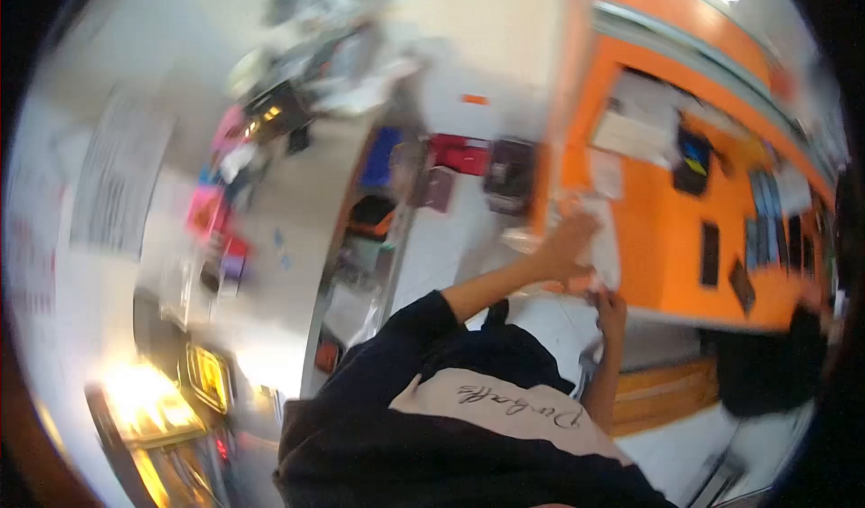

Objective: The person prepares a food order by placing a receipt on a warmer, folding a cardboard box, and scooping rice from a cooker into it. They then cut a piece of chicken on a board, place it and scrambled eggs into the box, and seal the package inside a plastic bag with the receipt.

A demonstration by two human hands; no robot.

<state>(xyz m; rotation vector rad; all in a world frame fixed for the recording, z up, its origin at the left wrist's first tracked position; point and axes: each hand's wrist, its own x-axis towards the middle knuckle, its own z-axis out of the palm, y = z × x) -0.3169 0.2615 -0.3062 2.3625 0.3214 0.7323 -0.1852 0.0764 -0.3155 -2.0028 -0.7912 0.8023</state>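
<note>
A thin white sheet (604, 245), smeared by motion, lies at the near edge of the orange table. Reaching in from the left, my left hand (568, 245) is against the sheet's left side with its fingers stretched out. My right hand (611, 312) is closed at the sheet's lower end, fingertips pinched together on it just off the table edge. Some clear plastic (521, 240) shows beside my left wrist.
The orange table (651, 256) bears a dark phone (710, 254), a black pouch (692, 161) and papers (635, 137). A person in a black sleeve (766, 359) is at its right end. Leftward stands a cluttered grey counter (293, 202); a dark bin-like box (510, 176) sits on the floor.
</note>
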